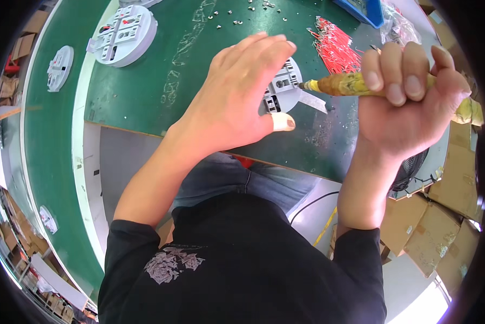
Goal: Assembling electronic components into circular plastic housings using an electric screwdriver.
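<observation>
Green workbench (132,89) and cardboard boxes (432,237) mark a workshop.

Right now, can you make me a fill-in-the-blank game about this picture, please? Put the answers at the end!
1. The right hand grips a tool whose main colour is ____.
2. The left hand partly hides a grey part whose outline is ____.
3. The thin red pieces lie on a table coloured ____.
4. The tray near the top right is coloured ____.

Missing words: yellow; round; green; blue.
</observation>
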### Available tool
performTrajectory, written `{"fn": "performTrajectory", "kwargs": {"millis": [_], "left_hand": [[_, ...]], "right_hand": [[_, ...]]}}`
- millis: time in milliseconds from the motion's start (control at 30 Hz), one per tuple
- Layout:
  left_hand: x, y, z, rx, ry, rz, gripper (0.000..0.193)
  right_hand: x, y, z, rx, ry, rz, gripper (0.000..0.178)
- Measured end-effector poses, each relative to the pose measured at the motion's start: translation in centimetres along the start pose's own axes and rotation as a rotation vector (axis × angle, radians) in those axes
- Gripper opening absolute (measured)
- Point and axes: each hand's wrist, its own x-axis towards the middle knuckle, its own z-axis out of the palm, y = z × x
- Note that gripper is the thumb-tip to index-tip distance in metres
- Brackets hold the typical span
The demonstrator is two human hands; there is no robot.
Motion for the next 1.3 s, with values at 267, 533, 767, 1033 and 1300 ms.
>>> {"fn": "performTrajectory", "kwargs": {"millis": [267, 533, 767, 1033, 1300], "left_hand": [[0.4, -0.7, 0.6, -0.088, -0.015, 0.018, 0.082], [0.5, -1.1, 0.4, -0.079, -0.021, -0.014, 0.078], [0.0, -1.7, 0.4, -0.090, -0.036, -0.023, 0.078], [0.0, -1.8, 0.0, -0.097, -0.076, -0.049, 0.075], [-0.4, -0.6, 0.4, -0.031, -0.120, -0.062, 0.076]], "right_hand": [[0.5, 3.1, 0.2, -0.025, -0.058, 0.005, 0.045], [1.3, 4.3, 1.5, -0.143, -0.056, 0.031, 0.044], [1.5, 6.1, 2.7, -0.275, -0.066, 0.031, 0.042], [1.7, 7.9, 2.2, -0.259, -0.393, -0.050, 0.028], [0.6, 7.8, 6.0, -0.466, 0.138, 0.003, 0.028]]}}
